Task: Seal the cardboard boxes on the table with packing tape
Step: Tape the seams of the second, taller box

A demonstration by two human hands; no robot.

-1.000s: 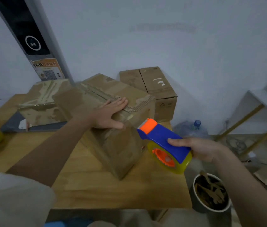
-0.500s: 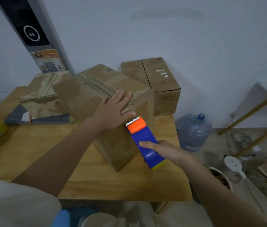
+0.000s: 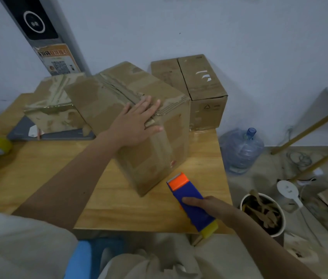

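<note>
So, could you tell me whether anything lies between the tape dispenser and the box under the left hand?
Nothing visible does: only bare table separates the tape dispenser in the right hand from the box under the left hand.

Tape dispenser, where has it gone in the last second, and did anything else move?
The right hand drew the tape dispenser back from the box edge toward the table's near side, still gripping it. The left hand stayed flat on the box.
</note>
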